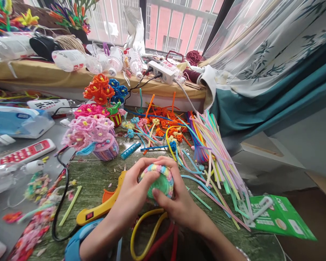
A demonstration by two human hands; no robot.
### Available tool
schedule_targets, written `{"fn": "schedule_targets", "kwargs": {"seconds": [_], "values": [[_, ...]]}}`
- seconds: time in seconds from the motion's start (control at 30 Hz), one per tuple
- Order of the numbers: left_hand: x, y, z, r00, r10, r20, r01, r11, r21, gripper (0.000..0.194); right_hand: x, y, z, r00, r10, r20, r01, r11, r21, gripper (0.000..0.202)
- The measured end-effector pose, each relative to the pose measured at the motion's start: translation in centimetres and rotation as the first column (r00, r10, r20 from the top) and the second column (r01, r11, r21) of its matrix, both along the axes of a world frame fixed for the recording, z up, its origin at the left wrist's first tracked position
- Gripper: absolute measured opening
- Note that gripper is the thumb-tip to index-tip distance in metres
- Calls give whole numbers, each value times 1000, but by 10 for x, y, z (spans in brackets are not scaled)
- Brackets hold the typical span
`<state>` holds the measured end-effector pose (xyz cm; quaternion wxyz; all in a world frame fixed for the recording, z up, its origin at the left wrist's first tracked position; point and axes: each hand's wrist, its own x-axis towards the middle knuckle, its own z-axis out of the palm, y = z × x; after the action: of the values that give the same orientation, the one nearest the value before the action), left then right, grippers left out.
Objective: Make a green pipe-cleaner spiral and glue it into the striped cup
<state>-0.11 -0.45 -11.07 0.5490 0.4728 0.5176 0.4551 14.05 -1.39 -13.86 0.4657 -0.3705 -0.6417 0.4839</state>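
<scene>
Both hands are wrapped round a small round piece (pixel 161 184) with a green coiled middle and a fuzzy pastel striped rim, made of pipe cleaners. My left hand (pixel 137 183) curls about its left side, thumb on the green face. From the right, my right hand (pixel 176 192) grips the rim, its thumb also pressing the green. The far side is hidden by my fingers. Just left of my left hand lies a yellow hot glue gun (pixel 104 206) with an orange trigger. Beneath my hands loop yellow (pixel 136 235) and red cords.
Pipe-cleaner flowers in a striped pot (pixel 107 146) stand behind to the left, near a blue lighter (pixel 130 150). Loose pipe cleaners (pixel 220 159) fan out at right beside a green packet (pixel 284 217). A power strip (pixel 161 71) and bottles (pixel 69 60) sit on the windowsill.
</scene>
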Motion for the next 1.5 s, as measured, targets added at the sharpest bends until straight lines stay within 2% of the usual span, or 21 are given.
{"fn": "schedule_targets", "kwargs": {"seconds": [0.17, 0.27, 0.5, 0.77, 0.93, 1.1, 1.33, 1.5], "values": [[-7, 5, 7, 993, -117, -17, 117, 992, 36, 25, 1, -1, 4, 991, -26, -131, 9, 992, -130, 45], [-9, 5, 8, 989, -146, -24, 147, 988, 37, 33, 1, -1, 5, 983, -25, -182, -6, 986, -166, 44], [-8, 1, 3, 995, -87, -53, 89, 995, 38, 28, 1, -1, 6, 987, -9, -161, -14, 990, -143, 44], [-9, 3, 8, 984, -172, -39, 174, 983, 64, 32, 1, -4, 4, 978, -21, -208, -15, 986, -168, 48], [-9, 2, 12, 987, -155, -35, 157, 986, 57, 31, 1, -6, 3, 982, -38, -185, 9, 988, -156, 47], [-9, 3, 14, 981, -191, -41, 194, 977, 84, 32, 1, -6, 5, 981, -49, -188, 21, 989, -150, 47], [-9, 4, 13, 983, -183, -16, 184, 980, 74, 27, 0, -7, 4, 990, -56, -132, 39, 991, -131, 47], [-10, 3, 16, 982, -189, -28, 191, 977, 96, 27, 0, -7, 2, 986, -55, -156, 32, 989, -144, 49]]}}
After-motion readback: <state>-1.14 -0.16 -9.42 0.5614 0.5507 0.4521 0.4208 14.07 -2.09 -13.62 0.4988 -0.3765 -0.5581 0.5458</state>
